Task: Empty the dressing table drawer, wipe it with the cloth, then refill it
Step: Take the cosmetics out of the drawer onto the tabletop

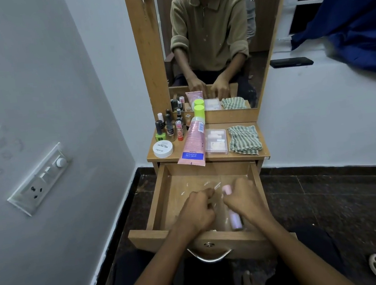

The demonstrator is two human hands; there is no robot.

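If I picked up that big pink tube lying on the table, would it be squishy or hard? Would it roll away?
The pink tube probably feels soft and squeezable, since it looks like a plastic cream tube with a flattened end. It likely won't roll far: that flat end hangs over the tabletop edge. Its green cap end is round and looks heavier, so grip near the middle.

The white round jar (163, 149) on the dressing table top reads "NAIL POLISH"; other labels are illegible.

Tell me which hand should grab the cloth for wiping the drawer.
Probably right. The striped cloth lies at the tabletop's right end, straight beyond the right hand; the left hand would cross over. But both hands grip a clear pouch.
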